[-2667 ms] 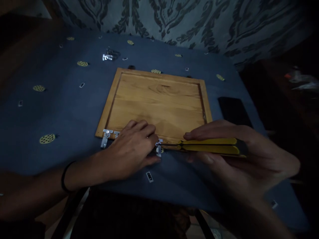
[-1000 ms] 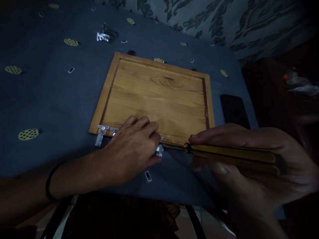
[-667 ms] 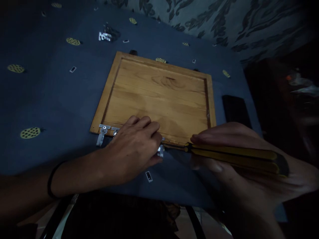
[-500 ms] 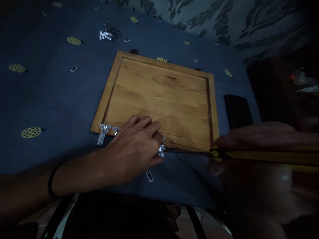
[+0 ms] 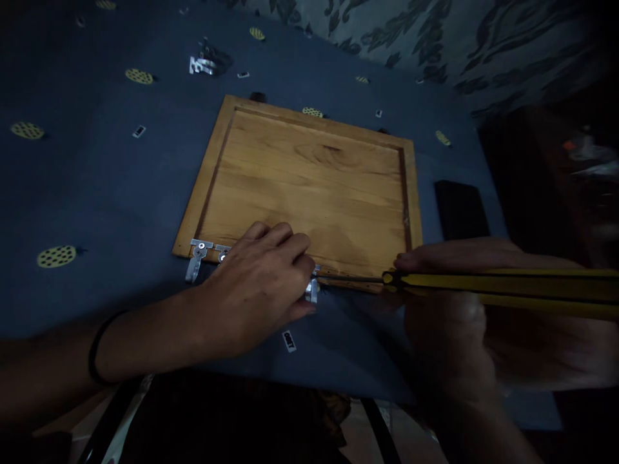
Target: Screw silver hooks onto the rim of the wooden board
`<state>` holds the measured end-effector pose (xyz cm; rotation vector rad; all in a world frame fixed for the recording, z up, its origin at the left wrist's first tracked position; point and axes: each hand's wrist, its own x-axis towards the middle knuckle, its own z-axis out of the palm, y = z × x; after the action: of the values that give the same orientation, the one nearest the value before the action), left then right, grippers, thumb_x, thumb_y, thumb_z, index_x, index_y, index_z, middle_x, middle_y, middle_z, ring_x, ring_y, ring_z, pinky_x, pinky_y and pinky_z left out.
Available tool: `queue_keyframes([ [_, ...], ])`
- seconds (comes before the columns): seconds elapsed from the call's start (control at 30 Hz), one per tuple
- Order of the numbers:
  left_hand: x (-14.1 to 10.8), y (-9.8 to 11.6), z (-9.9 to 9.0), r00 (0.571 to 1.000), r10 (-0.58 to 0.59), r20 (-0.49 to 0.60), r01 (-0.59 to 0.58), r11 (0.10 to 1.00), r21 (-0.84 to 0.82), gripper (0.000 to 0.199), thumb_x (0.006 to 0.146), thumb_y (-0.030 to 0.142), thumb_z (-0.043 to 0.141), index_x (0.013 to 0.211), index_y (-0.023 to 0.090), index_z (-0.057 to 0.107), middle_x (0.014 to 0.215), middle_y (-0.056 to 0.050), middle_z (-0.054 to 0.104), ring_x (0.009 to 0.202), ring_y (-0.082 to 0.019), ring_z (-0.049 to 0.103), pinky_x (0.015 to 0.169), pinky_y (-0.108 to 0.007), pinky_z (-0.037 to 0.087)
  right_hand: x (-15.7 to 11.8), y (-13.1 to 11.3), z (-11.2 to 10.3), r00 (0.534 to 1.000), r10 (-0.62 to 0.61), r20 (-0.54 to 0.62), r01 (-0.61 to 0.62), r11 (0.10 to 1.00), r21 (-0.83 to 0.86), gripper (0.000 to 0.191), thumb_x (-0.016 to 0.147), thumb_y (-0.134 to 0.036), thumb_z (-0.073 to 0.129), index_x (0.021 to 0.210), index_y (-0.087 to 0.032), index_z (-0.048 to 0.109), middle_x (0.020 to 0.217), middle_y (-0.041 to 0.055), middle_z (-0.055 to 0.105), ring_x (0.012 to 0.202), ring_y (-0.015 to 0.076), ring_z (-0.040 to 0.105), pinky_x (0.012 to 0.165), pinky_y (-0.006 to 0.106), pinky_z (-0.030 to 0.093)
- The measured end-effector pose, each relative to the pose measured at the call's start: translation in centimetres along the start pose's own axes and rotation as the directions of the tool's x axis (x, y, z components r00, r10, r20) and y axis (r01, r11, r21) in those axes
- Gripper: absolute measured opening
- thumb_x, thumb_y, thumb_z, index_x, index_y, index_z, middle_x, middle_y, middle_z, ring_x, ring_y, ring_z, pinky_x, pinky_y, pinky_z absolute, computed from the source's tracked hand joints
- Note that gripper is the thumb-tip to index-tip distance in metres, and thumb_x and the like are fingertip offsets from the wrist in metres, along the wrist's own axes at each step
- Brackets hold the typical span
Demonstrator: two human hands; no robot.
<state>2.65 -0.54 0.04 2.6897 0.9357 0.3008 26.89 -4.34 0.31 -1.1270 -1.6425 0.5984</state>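
Gripped by the right hand [image 5: 532, 341], the screwdriver [image 5: 474, 281] is aimed lengthwise from 3 o'clock at the panel's [image 5: 309, 174] 6 o'clock clip [image 5: 312, 291]; the nearer left hand [image 5: 261, 283] is curled, its hold hidden.

My right hand [image 5: 522, 348] grips a yellow screwdriver [image 5: 512, 283]; its shaft [image 5: 358, 279] reaches toward a metal bracket [image 5: 312, 291] beside my left hand [image 5: 261, 290].

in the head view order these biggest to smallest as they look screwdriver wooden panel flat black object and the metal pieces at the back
1. Wooden panel
2. Screwdriver, likely enlarged by nearness to the camera
3. Flat black object
4. Metal pieces at the back
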Motion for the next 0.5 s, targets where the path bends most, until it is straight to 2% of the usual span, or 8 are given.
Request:
queue_keyframes([
  [0.1,0.0,0.0,0.1,1.0,0.004,-0.006,-0.004,1.0,0.003,0.03,0.094,0.041,0.082,0.103,0.013,0.076,0.101,-0.008,0.07,0.101,-0.028,0.06,0.085,-0.041,0.044,0.3,0.1,0.6,0.999,-0.045,-0.027,0.046,0.999,0.027,0.016,0.098,-0.037,0.072,0.105,-0.025,0.08,0.091,0.0131,0.08,0.082,0.0281,0.08,0.064,0.04,0.069],
  [0.2,0.0,0.1,0.2,1.0,0.007,-0.016,-0.007,1.0,0.0,0.032,0.092,0.041,0.083,0.104,0.013,0.077,0.1,-0.008,0.07,0.101,-0.028,0.06,0.085,-0.041,0.044,0.6,-0.3,1.2,0.997,-0.076,-0.012,0.076,0.997,0.008,0.011,0.094,-0.026,0.078,0.105,-0.025,0.079,0.09,0.0094,0.08,0.082,0.0259,0.08,0.066,0.038,0.069],
  [0.3,-0.1,0.0,0.3,1.0,-0.001,-0.016,0.001,1.0,-0.002,0.034,0.091,0.042,0.084,0.106,0.012,0.077,0.101,-0.008,0.07,0.101,-0.029,0.06,0.086,-0.041,0.044,0.8,-1.0,1.3,0.992,-0.124,0.004,0.125,0.992,-0.008,0.02,0.086,-0.015,0.083,0.103,-0.023,0.08,0.087,0.0067,0.08,0.078,0.0241,0.08,0.064,0.037,0.068],
  [0.4,0.0,0.0,0.2,1.0,0.001,-0.004,-0.001,1.0,-0.003,0.035,0.091,0.042,0.084,0.107,0.011,0.077,0.101,-0.009,0.07,0.101,-0.029,0.061,0.085,-0.041,0.044,0.7,-1.6,1.1,0.994,-0.101,0.045,0.103,0.994,-0.041,0.02,0.084,-0.02,0.086,0.103,-0.025,0.08,0.091,0.0061,0.082,0.08,0.0256,0.08,0.066,0.039,0.07],
  [0.5,0.0,0.0,0.0,1.0,0.004,0.001,-0.004,1.0,-0.002,0.034,0.091,0.041,0.084,0.104,0.01,0.077,0.099,-0.009,0.07,0.101,-0.029,0.061,0.084,-0.042,0.044,0.9,-1.9,0.9,0.994,-0.02,0.11,0.022,1.0,-0.015,0.013,0.089,-0.037,0.085,0.096,-0.029,0.078,0.09,0.0045,0.083,0.079,0.0253,0.081,0.07,0.04,0.071],
])
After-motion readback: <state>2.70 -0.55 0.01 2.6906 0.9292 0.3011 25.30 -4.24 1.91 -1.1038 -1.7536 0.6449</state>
